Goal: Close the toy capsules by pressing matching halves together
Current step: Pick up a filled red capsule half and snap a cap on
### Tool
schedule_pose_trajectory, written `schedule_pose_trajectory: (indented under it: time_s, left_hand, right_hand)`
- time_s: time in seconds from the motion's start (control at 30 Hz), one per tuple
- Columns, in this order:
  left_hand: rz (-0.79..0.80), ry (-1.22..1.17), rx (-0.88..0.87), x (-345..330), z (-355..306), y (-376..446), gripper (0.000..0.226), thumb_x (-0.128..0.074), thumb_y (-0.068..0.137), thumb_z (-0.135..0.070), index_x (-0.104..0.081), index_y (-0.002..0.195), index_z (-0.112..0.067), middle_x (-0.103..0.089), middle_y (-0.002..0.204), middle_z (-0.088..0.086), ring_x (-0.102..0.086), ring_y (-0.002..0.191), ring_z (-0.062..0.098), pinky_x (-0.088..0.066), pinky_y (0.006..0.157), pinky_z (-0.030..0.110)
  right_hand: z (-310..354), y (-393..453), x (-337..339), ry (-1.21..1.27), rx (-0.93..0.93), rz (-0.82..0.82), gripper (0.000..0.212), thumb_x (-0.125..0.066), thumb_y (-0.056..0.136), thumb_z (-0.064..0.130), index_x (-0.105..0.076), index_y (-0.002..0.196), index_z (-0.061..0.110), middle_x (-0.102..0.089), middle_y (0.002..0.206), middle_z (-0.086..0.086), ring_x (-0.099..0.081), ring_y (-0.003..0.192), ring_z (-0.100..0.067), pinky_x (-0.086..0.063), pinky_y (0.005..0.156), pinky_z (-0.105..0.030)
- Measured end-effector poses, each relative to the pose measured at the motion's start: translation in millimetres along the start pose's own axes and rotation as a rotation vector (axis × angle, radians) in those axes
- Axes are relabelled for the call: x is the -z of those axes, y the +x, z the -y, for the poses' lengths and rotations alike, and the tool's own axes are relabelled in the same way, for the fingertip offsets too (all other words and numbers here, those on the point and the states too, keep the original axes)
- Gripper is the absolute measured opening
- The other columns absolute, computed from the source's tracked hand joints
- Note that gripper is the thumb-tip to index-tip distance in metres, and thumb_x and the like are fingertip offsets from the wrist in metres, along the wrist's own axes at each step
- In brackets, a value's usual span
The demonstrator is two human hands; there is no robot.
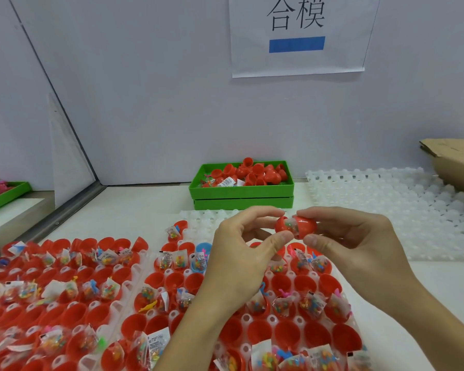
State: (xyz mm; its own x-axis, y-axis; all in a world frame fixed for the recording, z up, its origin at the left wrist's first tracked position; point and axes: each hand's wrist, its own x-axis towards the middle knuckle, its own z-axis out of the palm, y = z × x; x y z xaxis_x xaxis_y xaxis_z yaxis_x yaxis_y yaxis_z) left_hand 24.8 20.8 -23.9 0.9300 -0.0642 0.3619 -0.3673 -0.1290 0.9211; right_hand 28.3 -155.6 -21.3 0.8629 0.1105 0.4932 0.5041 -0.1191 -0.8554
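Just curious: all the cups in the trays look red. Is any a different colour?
Yes, one blue cup sits in the right-hand tray's far rows, just left of the left hand.

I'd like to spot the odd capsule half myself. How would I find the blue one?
Start at the white plastic holder tray under the hands. Its far rows hold open red plastic capsule halves; just left of the left hand sits the blue plastic capsule half, the only blue one.
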Motion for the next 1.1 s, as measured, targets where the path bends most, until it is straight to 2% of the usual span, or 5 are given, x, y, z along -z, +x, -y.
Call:
schedule_pose_trajectory:
  time_s: [0.3, 0.57, 0.77, 0.9, 1.1]
  left_hand:
    - [-0.026, 0.165, -0.145, -4.3, 2.7, -2.1, 0.020, -0.069, 0.091, -0.017, -0.071, 0.100, -0.036, -0.069, 0.095, -0.017, -0.069, 0.084, 0.014, -0.062, 0.064, 0.030]
    - [-0.018, 0.345, -0.259, -7.5, 4.8, -3.5, 0.017, -0.062, 0.092, -0.019, -0.066, 0.100, -0.033, -0.067, 0.094, -0.020, -0.068, 0.086, 0.003, -0.058, 0.069, 0.017]
    - [-0.021, 0.385, -0.224, -8.3, 7.0, -4.4, 0.030, -0.061, 0.096, -0.021, -0.061, 0.124, -0.032, -0.068, 0.100, -0.016, -0.067, 0.090, 0.000, -0.059, 0.075, 0.021]
    - [-0.040, 0.370, -0.248, -9.1, 4.9, -5.1, 0.029, -0.061, 0.094, -0.020, -0.068, 0.121, -0.026, -0.071, 0.100, -0.016, -0.070, 0.082, 0.003, -0.060, 0.074, 0.025]
    - [-0.106, 0.348, -0.307, -12.0, 3.2, -5.6, 0.029, -0.071, 0.089, -0.013, -0.073, 0.116, -0.023, -0.064, 0.095, -0.033, -0.068, 0.083, -0.009, -0.054, 0.073, 0.009]
  right_hand:
    - [2.1, -0.1, -2.3, 0.026, -0.012, -0.025, 0.034, -0.075, 0.075, -0.006, -0.075, 0.096, 0.021, -0.078, 0.085, 0.006, -0.075, 0.080, -0.013, -0.058, 0.073, -0.019]
    - [1.8, -0.1, -4.4, 0.040, -0.015, -0.041, 0.037, -0.074, 0.075, -0.010, -0.075, 0.096, 0.021, -0.078, 0.086, 0.006, -0.075, 0.081, -0.012, -0.057, 0.073, -0.017]
    - [2.6, -0.3, -4.1, 0.021, -0.022, -0.033, 0.036, -0.075, 0.075, -0.007, -0.075, 0.096, 0.023, -0.078, 0.087, 0.008, -0.075, 0.081, -0.011, -0.058, 0.074, -0.017]
    - [3.2, -0.5, -4.6, 0.024, -0.013, -0.032, 0.036, -0.075, 0.075, -0.007, -0.075, 0.096, 0.023, -0.078, 0.087, 0.007, -0.075, 0.081, -0.011, -0.057, 0.074, -0.017]
    - [1.8, 0.1, -4.7, 0.024, -0.003, -0.051, 0.037, -0.074, 0.077, -0.007, -0.074, 0.098, 0.023, -0.078, 0.088, 0.009, -0.075, 0.082, -0.010, -0.058, 0.075, -0.018]
